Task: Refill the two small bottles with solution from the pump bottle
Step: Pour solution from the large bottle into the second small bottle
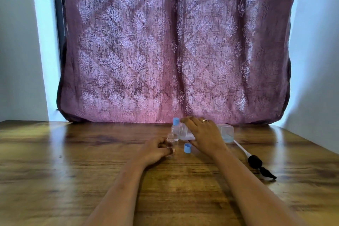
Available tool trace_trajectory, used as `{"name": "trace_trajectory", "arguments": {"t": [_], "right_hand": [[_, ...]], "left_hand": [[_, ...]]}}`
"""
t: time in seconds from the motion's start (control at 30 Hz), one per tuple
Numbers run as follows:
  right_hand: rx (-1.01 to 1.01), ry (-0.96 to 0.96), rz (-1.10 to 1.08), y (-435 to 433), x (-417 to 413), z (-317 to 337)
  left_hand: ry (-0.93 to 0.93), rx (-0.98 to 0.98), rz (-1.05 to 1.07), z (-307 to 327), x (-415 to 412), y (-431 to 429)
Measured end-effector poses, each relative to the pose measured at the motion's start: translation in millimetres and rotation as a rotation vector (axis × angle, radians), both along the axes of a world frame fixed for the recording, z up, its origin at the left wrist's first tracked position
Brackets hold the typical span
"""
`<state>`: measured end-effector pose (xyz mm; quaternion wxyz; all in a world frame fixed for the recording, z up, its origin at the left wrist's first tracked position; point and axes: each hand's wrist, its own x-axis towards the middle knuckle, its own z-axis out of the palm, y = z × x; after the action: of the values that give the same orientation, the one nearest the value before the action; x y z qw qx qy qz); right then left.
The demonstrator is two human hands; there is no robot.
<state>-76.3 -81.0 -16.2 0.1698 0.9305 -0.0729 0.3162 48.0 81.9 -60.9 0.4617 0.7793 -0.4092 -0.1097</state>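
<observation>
A: Hands, quick?

B: Left hand (156, 150) is curled round the open small bottle (170, 140), which stands upright on the tabletop (73, 161) near the far edge, about mid-width. Right hand (203, 134) is clamped over the body of the pump bottle (226, 132). That bottle is tipped on its side with its neck toward the small one. The hands are near each other but not touching. Can't tell if the neck meets the small mouth, too blurry.

A: How will they handle?

B: My guess is the pump bottle is clear, stiff plastic and part full, so its weight shifts as the liquid runs. The walls are smooth and would be slippery if wet. Best to hold it mid-body, as it's held now. The small bottle looks light and tippy with a narrow mouth, so pin it low by the base and pour slowly. A spill looks likely.

A: Counts?

B: Two small bottles: the open one, and the capped small bottle (176, 121) just behind it. Two blue caps: one on that bottle, and a loose cap (187, 148) between the hands. One pump bottle. One black pump head (255, 160) with a white tube, lying off toward the right edge. Two hands, and one ring on the right. The curtain (174, 42) hangs behind the far edge.
</observation>
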Motion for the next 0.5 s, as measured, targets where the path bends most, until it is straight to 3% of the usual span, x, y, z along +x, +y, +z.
{"name": "trace_trajectory", "arguments": {"t": [0.5], "right_hand": [[-0.001, -0.051, 0.036, 0.3, 1.7, 1.6]], "left_hand": [[0.013, 0.017, -0.003, 4.3, -4.6, 2.6]]}}
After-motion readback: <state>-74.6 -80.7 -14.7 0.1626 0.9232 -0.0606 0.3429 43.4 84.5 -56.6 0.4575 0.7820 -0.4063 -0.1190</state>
